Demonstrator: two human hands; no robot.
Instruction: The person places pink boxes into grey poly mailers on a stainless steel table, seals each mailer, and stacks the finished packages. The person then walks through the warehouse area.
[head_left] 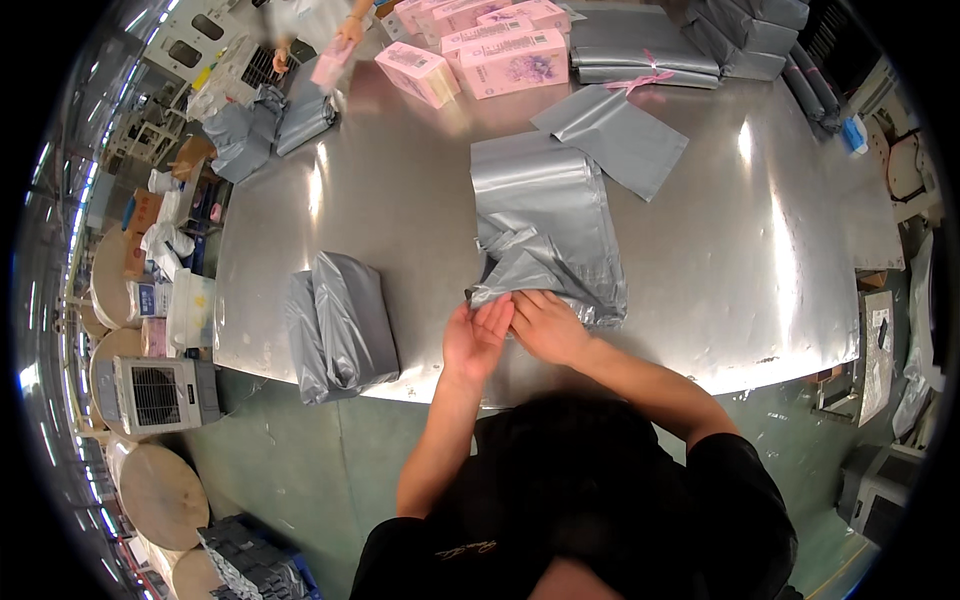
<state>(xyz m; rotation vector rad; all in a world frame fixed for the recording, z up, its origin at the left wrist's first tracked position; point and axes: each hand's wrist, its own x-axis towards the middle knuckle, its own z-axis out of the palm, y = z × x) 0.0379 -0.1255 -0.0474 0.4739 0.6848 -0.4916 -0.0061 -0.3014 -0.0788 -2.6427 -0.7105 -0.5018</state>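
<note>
A stack of flat silver-grey plastic mailing bags (545,185) lies before me on the metal table. The near end of the top bag is lifted and crumpled into folds. My left hand (475,338) is palm up at the stack's near left edge, its fingers stretched out against the crumpled plastic. Just beside it, my right hand (548,325) shows its back, with bent fingers gripping the bag's near edge. The fingertips of both hands almost meet, and the plastic partly hides them.
Two upright grey wrapped packages (345,325) stand at the table's front left edge. Pink boxes (515,65) and tied bag bundles (645,45) sit at the back. A loose grey bag (620,135) overlaps the stack. Across the table, another person's hand (350,30) is near a blurred pink box.
</note>
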